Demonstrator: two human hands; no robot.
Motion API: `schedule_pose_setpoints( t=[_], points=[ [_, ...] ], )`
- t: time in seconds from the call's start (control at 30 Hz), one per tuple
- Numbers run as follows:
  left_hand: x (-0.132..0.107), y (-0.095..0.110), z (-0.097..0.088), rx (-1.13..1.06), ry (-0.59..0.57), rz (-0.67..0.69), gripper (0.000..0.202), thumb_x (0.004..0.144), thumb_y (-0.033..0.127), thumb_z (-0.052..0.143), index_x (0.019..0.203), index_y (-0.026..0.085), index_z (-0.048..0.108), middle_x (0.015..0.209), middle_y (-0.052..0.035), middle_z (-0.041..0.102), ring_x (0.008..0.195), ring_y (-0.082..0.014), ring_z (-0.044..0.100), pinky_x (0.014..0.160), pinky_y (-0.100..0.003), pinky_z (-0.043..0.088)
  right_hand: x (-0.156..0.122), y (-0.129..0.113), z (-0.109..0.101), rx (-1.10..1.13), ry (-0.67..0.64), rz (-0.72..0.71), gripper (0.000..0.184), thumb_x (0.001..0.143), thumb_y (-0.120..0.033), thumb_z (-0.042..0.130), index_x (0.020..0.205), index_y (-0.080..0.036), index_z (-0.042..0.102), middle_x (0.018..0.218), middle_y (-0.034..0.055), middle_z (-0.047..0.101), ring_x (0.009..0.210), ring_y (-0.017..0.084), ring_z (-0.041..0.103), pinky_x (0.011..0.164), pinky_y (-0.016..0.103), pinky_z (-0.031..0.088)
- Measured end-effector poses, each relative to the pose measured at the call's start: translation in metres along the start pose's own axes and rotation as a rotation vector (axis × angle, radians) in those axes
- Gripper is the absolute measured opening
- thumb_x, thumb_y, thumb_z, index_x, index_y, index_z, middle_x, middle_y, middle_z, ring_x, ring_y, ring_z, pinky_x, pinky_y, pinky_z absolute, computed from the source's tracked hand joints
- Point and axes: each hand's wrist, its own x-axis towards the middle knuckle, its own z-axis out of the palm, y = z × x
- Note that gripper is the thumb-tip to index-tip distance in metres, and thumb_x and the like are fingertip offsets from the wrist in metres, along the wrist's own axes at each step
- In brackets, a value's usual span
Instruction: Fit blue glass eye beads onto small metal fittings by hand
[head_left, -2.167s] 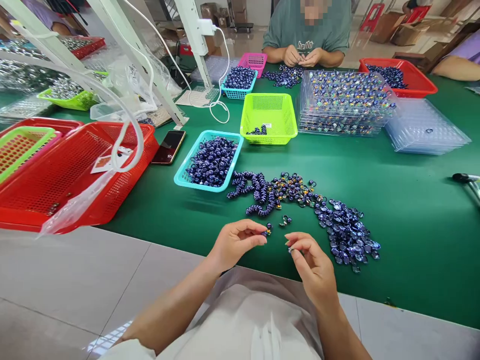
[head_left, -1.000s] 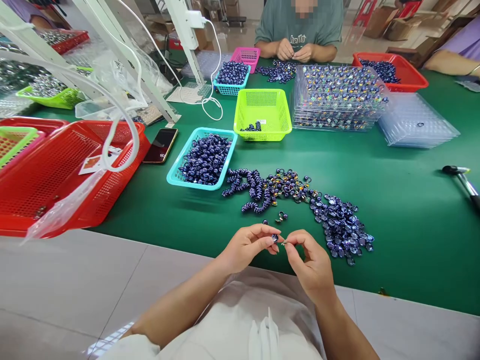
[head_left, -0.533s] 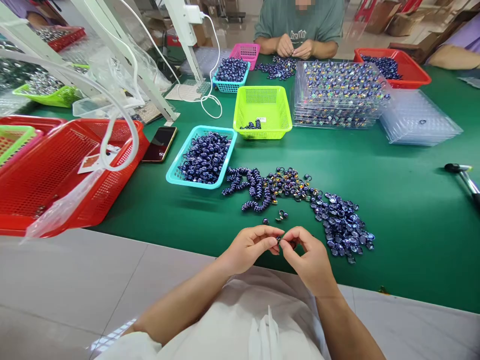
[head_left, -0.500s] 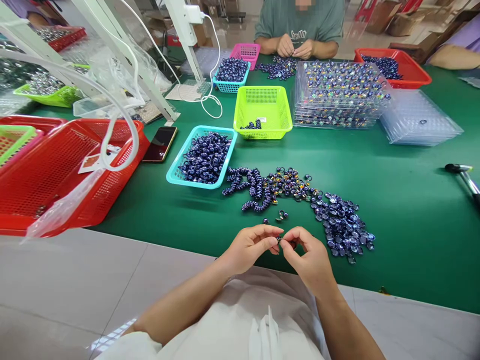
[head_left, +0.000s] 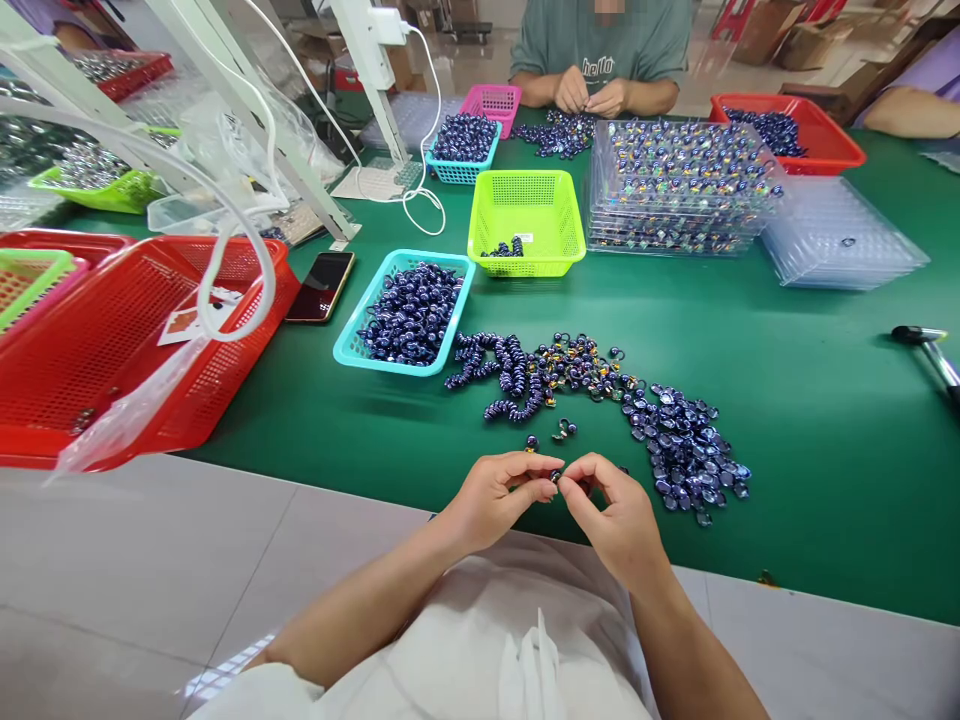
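Observation:
My left hand (head_left: 501, 497) pinches a small dark shiny piece (head_left: 555, 477) between thumb and fingertips, just above the table's near edge. Against it, my right hand (head_left: 616, 512) has thumb and forefinger pressed together; what they grip is too small and hidden to make out. Beyond the fingers lie a loose ring-like piece (head_left: 565, 430) and a single dark bead-like piece (head_left: 532, 443). Farther off is a pile of dark rings with coloured glints (head_left: 577, 367). To the right spreads a heap of flat, dark blue shiny discs (head_left: 686, 450).
Coiled rows of dark pieces (head_left: 512, 368) lie beside a filled blue basket (head_left: 343, 350). Behind stand a green basket (head_left: 564, 225) and stacked clear trays (head_left: 675, 190). A phone (head_left: 321, 287) and red baskets (head_left: 247, 370) are left. Across the table, a co-worker's hands (head_left: 592, 92) handle small pieces.
My hands stay together in nearly the same place; my left fingertips and the small piece have shifted slightly. The bead-like piece beyond them shows more fully.

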Motion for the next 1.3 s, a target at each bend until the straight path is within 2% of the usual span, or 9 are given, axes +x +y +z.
schedule_pose_setpoints(
  t=[0.2, 0.47, 0.57, 0.63, 0.73, 0.83, 0.9, 1.17, 1.3],
  points=[
    [0.002, 0.000, -0.005, 0.042, -0.066, 0.035, 0.026, 0.083, 0.024, 0.069, 0.106, 0.015, 0.077, 0.088, -0.0078, 0.075, 0.070, -0.0150, 0.070, 0.070, -0.026, 0.058, 0.000, -0.002, -0.005, -0.018, -0.077, -0.022, 0.013, 0.090, -0.021, 0.055, 0.078, -0.022, 0.060, 0.075, -0.0031, 0.061, 0.069, 0.012, 0.053, 0.066, 0.024, 0.042],
    [0.003, -0.002, -0.005, 0.171, -0.056, 0.295, 0.025, 0.089, 0.024, 0.064, 0.110, 0.018, 0.076, 0.076, -0.0062, 0.075, 0.072, -0.0157, 0.069, 0.071, -0.026, 0.055, 0.002, -0.001, -0.005, 0.094, -0.102, 0.089, 0.012, 0.090, -0.026, 0.057, 0.078, -0.022, 0.057, 0.075, -0.0024, 0.060, 0.071, 0.013, 0.054, 0.065, 0.025, 0.043],
    [0.001, -0.002, -0.005, 0.205, -0.043, 0.331, 0.027, 0.090, 0.023, 0.063, 0.113, 0.018, 0.075, 0.078, -0.0068, 0.076, 0.075, -0.0165, 0.068, 0.074, -0.028, 0.055, 0.005, -0.001, -0.004, 0.095, -0.105, 0.144, 0.015, 0.089, -0.030, 0.060, 0.078, -0.022, 0.055, 0.072, -0.0030, 0.058, 0.067, 0.013, 0.054, 0.062, 0.025, 0.042],
    [-0.001, 0.001, -0.004, 0.199, -0.038, 0.287, 0.028, 0.089, 0.024, 0.065, 0.113, 0.016, 0.075, 0.078, -0.0073, 0.075, 0.076, -0.0171, 0.068, 0.076, -0.029, 0.055, 0.006, 0.000, -0.004, 0.080, -0.103, 0.157, 0.017, 0.088, -0.031, 0.061, 0.076, -0.022, 0.054, 0.069, -0.0038, 0.056, 0.064, 0.012, 0.052, 0.059, 0.024, 0.041],
    [-0.004, 0.006, -0.001, 0.079, -0.003, 0.114, 0.029, 0.087, 0.027, 0.066, 0.111, 0.015, 0.075, 0.085, -0.0084, 0.074, 0.073, -0.0166, 0.070, 0.072, -0.029, 0.058, 0.007, 0.001, -0.003, 0.101, -0.095, 0.130, 0.019, 0.090, -0.034, 0.061, 0.076, -0.021, 0.055, 0.070, -0.0036, 0.056, 0.064, 0.012, 0.052, 0.060, 0.024, 0.042],
    [-0.005, 0.013, 0.002, -0.079, 0.067, -0.065, 0.030, 0.084, 0.032, 0.069, 0.106, 0.013, 0.076, 0.085, -0.0079, 0.074, 0.071, -0.0163, 0.070, 0.070, -0.029, 0.060, 0.005, 0.005, -0.003, 0.175, -0.115, 0.104, 0.018, 0.092, -0.038, 0.059, 0.086, -0.021, 0.060, 0.078, -0.0012, 0.062, 0.071, 0.013, 0.058, 0.065, 0.024, 0.046],
    [-0.004, 0.015, 0.004, -0.150, 0.111, -0.126, 0.030, 0.081, 0.034, 0.071, 0.101, 0.012, 0.077, 0.079, -0.0064, 0.074, 0.070, -0.0162, 0.070, 0.071, -0.029, 0.060, 0.003, 0.008, -0.001, 0.194, -0.104, 0.087, 0.019, 0.092, -0.039, 0.059, 0.094, -0.021, 0.063, 0.084, 0.0008, 0.066, 0.075, 0.014, 0.061, 0.067, 0.025, 0.049],
    [0.005, 0.009, 0.007, -0.211, 0.151, -0.178, 0.022, 0.074, 0.029, 0.073, 0.088, 0.012, 0.074, 0.071, -0.0038, 0.070, 0.060, -0.0122, 0.062, 0.055, -0.022, 0.050, -0.007, 0.022, 0.005, 0.111, 0.025, -0.023, 0.013, 0.093, -0.033, 0.059, 0.095, -0.023, 0.066, 0.088, 0.0024, 0.068, 0.081, 0.017, 0.064, 0.072, 0.028, 0.051],
    [0.005, 0.012, 0.006, -0.233, 0.143, -0.176, 0.016, 0.073, 0.025, 0.071, 0.082, 0.013, 0.073, 0.069, -0.0033, 0.070, 0.061, -0.0118, 0.061, 0.056, -0.021, 0.047, -0.008, 0.023, 0.002, 0.061, 0.075, -0.064, 0.007, 0.093, -0.028, 0.059, 0.094, -0.024, 0.065, 0.086, 0.0009, 0.066, 0.076, 0.015, 0.062, 0.069, 0.026, 0.050]
  ],
)
